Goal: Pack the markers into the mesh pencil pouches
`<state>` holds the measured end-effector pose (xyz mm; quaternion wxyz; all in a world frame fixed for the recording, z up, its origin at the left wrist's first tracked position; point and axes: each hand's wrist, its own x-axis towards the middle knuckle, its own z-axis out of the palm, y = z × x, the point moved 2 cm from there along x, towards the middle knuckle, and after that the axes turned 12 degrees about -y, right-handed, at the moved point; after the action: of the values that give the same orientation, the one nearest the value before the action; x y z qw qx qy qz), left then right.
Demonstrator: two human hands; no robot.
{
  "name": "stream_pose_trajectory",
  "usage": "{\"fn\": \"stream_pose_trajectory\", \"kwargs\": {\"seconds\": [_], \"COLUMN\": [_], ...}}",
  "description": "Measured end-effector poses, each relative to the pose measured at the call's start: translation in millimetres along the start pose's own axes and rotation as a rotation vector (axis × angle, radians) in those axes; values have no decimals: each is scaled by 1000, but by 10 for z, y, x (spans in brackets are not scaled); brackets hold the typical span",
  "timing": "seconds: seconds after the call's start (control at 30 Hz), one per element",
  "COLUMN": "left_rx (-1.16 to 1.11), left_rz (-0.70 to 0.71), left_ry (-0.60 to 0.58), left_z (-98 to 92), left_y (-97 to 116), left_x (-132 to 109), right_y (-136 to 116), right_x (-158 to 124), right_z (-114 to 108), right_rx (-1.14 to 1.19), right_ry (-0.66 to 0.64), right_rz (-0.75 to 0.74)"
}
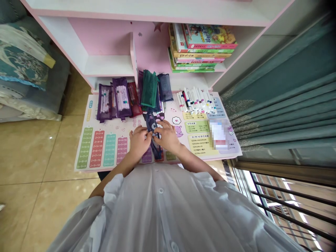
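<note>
A dark blue mesh pencil pouch (156, 152) lies lengthwise on the desk mat in front of me. My left hand (140, 140) pinches its left edge with bent fingers. From the other side, my right hand (168, 135) is closed on its right edge, thumb close to the left thumb. The fingers partly cover the pouch's middle, and I cannot make out whether anything is inside. Just beyond it sits a pile of empty-looking mesh pouches, with a green pouch (149, 89) on top and a navy pouch (166, 87) to its right.
At the back left, purple pouches (122, 98) hold white markers, beside a red pouch (134, 99). Loose white markers (198, 100) are heaped at the back right. A blurred flat item (219, 134) lies on the printed desk mat (86, 157). Stacked books (204, 52) fill the right shelf.
</note>
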<state>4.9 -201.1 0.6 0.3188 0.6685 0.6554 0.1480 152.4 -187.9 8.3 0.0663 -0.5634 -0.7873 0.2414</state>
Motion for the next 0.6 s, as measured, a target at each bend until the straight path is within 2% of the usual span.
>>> {"fn": "stream_pose_trajectory", "kwargs": {"seconds": [0.1,0.17,0.2,0.3,0.4,0.6], "left_rx": [-6,-4,-1,3,9,21], "left_rz": [11,15,15,11,11,17], "left_ry": [-2,-12,-17,-19,-8,2], "left_z": [-8,-13,-14,-14,-7,2], "left_y": [-18,-27,-30,-35,-39,-47], "left_x": [-7,-9,-10,-15,-23,-33], "right_y": [241,453,553,770,842,820], "right_x": [208,420,539,879,1122,1291], "right_z": [-89,-153,-175,-202,-202,-218], "right_rx": [110,129,121,49,-63,-193], "right_ry": [177,272,279,243,221,105], "right_rz": [38,169,237,384,430,498]}}
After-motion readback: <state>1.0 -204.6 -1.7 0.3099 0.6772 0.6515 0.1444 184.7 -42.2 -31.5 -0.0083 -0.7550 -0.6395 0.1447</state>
